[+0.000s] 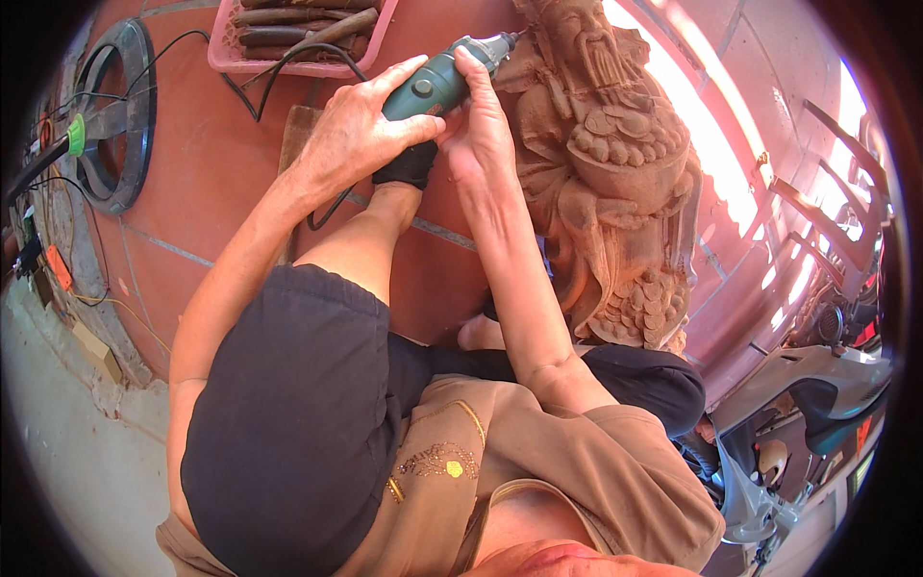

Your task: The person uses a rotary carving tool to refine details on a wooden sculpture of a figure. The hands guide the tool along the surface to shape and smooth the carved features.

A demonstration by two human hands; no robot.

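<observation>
Both my hands grip a dark green rotary tool (423,91) with a black cord, its nose pointing to the upper right. My left hand (361,125) wraps round its rear part. Along the near side and front of its body, my right hand (476,125) closes, thumb toward the nose. The tool's tip comes close to a brown carved wooden statue (630,144), near the bearded head; whether it touches I cannot make out. The statue lies on its back, showing a bowl of round shapes in its arms and a heap of coin-like discs lower down.
A pink plastic basket (219,48) of dark carving tool handles (298,29) stands on the red tiled floor (183,212) at the far left. Beyond it is a round black fan base (144,106). A motorbike (769,423) and a reddish-brown rack (836,231) are at the right.
</observation>
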